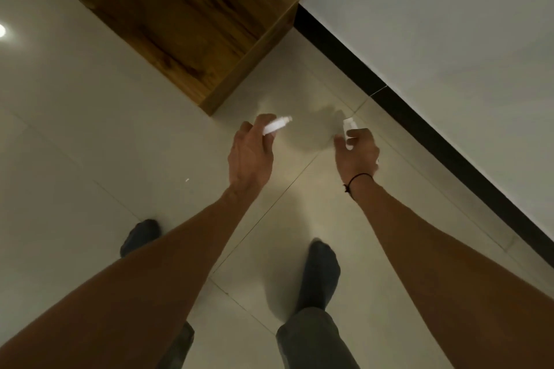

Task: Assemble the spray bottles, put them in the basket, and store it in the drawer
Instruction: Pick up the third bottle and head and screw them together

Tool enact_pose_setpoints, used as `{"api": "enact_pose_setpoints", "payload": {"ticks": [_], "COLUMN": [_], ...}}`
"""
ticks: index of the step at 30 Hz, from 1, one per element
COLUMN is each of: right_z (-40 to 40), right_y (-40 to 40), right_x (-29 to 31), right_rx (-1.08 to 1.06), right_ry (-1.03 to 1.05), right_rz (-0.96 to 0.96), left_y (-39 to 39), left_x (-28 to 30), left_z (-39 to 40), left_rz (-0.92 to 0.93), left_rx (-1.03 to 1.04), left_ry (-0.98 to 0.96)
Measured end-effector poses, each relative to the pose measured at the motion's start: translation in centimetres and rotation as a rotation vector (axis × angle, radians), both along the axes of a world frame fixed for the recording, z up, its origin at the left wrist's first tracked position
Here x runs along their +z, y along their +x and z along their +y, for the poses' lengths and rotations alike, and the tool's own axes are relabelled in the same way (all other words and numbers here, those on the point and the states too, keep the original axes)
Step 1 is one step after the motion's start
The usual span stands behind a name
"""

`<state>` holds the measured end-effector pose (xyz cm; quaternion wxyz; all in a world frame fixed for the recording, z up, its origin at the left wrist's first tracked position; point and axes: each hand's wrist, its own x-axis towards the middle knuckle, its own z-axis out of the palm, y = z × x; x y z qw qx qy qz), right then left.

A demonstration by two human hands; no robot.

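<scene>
Standing on pale glossy floor tiles (90,99), both bare arms stretched forward and down, just short of the near corner of a brown wooden cabinet (192,24).

Left hand (250,156) curled around a small white plastic spray bottle (277,126), pinched between fingertips and thumb near its lower end; most of the bottle's length and its narrow nozzle end sticking out past the fingers to the right and slightly up, just below the cabinet's corner.

Right hand (358,153) clenched on a second small white plastic piece (348,132), blurred; top end poking up above the fingers, the rest hidden inside the fist, a sliver of white showing at the far side of the palm. Cannot tell whether bottle or spray cap. Thin black cord bracelet (356,181) around that wrist.

Both held pieces apart from each other, not touching, well right of and below the cabinet corner.

Black skirting strip (419,105) running diagonally along the white wall, to the cabinet's right. Two feet in dark grey socks (320,266) and grey trouser legs below the hands.
</scene>
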<state>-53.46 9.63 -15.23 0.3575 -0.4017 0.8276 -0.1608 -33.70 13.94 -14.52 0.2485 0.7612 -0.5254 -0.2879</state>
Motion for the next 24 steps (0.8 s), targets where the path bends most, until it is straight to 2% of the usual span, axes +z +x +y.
{"api": "enact_pose_setpoints", "payload": {"ticks": [2, 5, 9, 13, 18, 24], "right_z": [-0.3, -0.9, -2.1, -2.3, -0.2, 1.6], "right_y": [-2.3, -4.3, -5.3, -3.9, -3.7, -8.7], "right_x": [-0.9, -2.3, -4.4, -5.8, -4.0, 3.9], "right_rx": [0.05, 0.1, 0.215, 0.387, 0.404, 0.629], "right_ry": [0.092, 0.183, 0.262, 0.384, 0.254, 0.098], "right_rz": [0.148, 0.224, 0.166, 0.195, 0.128, 0.315], "left_y": [0.2, 0.0, -0.5, -0.3, 1.0, 2.1], "left_x": [-0.3, -0.5, -0.6, -0.2, 1.8, 7.4], "left_z": [-1.3, -2.7, -3.9, -4.4, -4.7, -3.6], "left_rz": [0.107, 0.222, 0.436, 0.585, 0.607, 0.713], "left_rx": [0.018, 0.026, 0.078, 0.131, 0.248, 0.426], "left_ry": [-0.045, -0.097, -0.041, -0.015, 0.046, 0.105]}}
